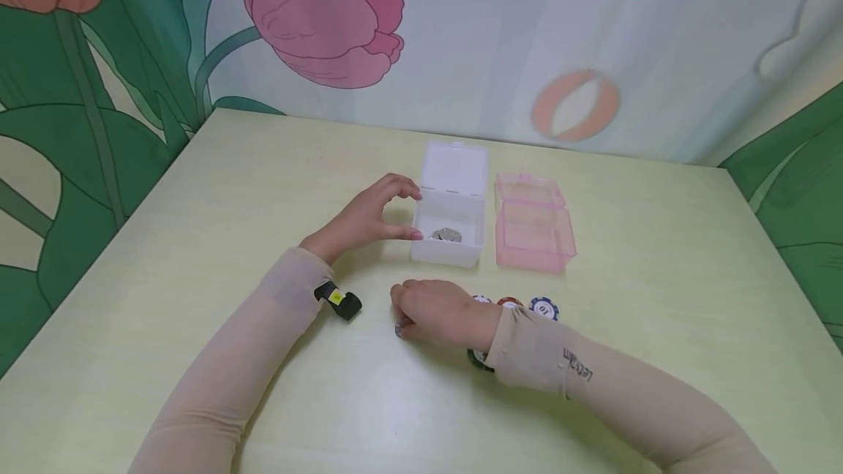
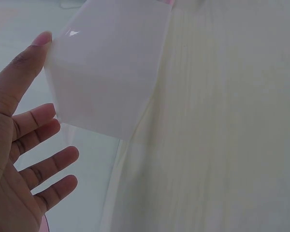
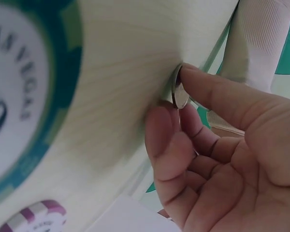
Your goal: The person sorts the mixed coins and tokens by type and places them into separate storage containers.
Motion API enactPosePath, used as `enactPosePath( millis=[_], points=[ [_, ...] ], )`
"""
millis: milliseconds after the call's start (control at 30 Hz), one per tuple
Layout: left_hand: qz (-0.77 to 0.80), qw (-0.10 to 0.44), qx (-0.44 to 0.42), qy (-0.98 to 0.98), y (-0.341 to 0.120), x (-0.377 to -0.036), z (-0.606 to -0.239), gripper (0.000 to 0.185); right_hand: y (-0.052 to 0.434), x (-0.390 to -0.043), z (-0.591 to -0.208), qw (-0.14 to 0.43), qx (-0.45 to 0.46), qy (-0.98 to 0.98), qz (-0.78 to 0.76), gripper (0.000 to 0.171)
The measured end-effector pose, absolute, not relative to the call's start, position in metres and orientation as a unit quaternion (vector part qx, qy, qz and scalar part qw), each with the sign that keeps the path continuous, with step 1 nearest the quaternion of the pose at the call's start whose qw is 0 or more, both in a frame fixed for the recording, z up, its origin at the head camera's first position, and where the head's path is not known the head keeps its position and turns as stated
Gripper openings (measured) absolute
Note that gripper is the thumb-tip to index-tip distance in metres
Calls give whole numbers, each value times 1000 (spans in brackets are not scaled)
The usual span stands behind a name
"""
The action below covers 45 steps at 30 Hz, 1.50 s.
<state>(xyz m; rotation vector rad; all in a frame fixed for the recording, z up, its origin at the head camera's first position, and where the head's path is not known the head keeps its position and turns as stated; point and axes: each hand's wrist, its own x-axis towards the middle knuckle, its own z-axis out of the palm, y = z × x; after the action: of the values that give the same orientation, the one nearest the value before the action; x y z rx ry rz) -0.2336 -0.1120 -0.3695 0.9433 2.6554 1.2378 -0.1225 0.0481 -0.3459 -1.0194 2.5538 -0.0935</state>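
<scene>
My right hand point(image 1: 440, 311) pinches a silver coin point(image 3: 181, 94) between thumb and fingers, close over the table left of the poker chips. In the right wrist view the coin stands on edge, its shiny rim facing the camera. At the left side of an open white plastic box point(image 1: 448, 253), my left hand point(image 1: 369, 212) holds the wall with thumb at the front corner and index finger near the hinge. Its other fingers point(image 2: 50, 166) are spread loosely in the left wrist view. Several silver coins point(image 1: 448, 235) lie on the box floor.
An open pink translucent box point(image 1: 535, 262) stands right of the white one. Poker chips point(image 1: 544, 308) lie partly hidden under the right wrist, among them a green-edged chip point(image 3: 63, 72). A black wrist strap point(image 1: 338, 300) sits by the left sleeve. A flowered curtain point(image 1: 461, 42) hangs behind the table.
</scene>
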Motion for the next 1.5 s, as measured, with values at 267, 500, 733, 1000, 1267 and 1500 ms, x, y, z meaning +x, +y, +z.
enactPosePath(
  millis=[267, 500, 733, 1000, 1267, 1500],
  points=[
    [407, 33, 306, 860, -112, -233, -370, 57, 50, -124, -345, 213, -361, 905, -68, 18],
    [409, 37, 300, 861, -113, -232, -369, 56, 54, -124, -340, 234, -366, 895, -106, 11],
    [412, 33, 305, 858, -114, -232, -369, 56, 59, -129, -326, 214, -392, 885, -131, 13],
    [412, 30, 305, 858, -115, -232, -371, 56, 64, -138, -311, 212, -387, 885, -147, 14],
    [415, 24, 318, 852, -116, -233, -372, 53, 76, -157, -301, 212, -375, 882, -190, 13],
    [414, 32, 318, 852, -114, -234, -371, 54, 91, -177, -295, 213, -338, 880, -257, 11]
  ],
)
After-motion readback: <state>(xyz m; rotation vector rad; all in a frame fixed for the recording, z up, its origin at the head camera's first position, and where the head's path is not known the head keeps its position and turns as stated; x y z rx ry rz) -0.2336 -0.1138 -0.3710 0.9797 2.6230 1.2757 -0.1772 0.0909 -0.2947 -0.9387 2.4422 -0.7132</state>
